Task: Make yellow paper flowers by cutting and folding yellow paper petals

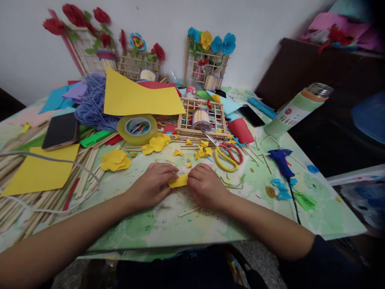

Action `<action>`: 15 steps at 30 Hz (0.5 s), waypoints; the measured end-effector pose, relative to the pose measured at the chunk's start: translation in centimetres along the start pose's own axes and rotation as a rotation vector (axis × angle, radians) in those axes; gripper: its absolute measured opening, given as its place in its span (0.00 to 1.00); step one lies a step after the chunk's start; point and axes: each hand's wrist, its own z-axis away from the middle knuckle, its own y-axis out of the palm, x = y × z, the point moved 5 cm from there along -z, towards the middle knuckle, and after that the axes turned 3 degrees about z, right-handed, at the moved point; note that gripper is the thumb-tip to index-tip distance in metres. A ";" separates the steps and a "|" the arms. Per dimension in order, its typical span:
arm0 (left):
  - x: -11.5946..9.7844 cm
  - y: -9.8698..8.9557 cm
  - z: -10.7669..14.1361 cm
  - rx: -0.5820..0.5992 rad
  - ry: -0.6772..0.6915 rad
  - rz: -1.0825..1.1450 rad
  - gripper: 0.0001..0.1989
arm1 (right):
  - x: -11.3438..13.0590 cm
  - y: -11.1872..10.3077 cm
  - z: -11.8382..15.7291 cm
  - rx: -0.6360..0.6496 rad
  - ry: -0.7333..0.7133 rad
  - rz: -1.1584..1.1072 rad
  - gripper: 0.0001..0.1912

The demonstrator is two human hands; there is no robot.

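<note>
Bare forearms (69, 237) span a green-and-white patterned tabletop (144, 228) — left hand (155, 182), right hand (207, 186) pinching one small yellow paper strip (179, 181) — before a pale wall (156, 20).

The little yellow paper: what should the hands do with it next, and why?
Maybe the right hand could reach for the scissors while the left hand holds the yellow paper. Both hands are at its ends now, and the scissors lie just beyond, beside yellow scraps.

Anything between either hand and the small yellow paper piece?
Nothing visible: the left hand and right hand both hold the yellow paper piece at opposite ends. The scissors lie farther back, not between.
</note>
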 end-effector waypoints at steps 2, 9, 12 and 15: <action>-0.1 0.0 0.0 0.026 -0.003 -0.018 0.08 | 0.0 0.1 0.0 0.022 0.010 -0.028 0.06; -0.3 0.3 0.0 0.116 -0.059 -0.020 0.10 | -0.7 0.6 0.0 0.048 0.087 -0.256 0.08; -0.6 0.0 0.1 0.125 -0.081 -0.019 0.11 | -1.1 0.9 0.0 0.056 0.167 -0.350 0.08; -0.8 -0.3 0.2 0.119 -0.112 -0.019 0.12 | -1.7 1.3 -0.2 0.064 0.276 -0.407 0.10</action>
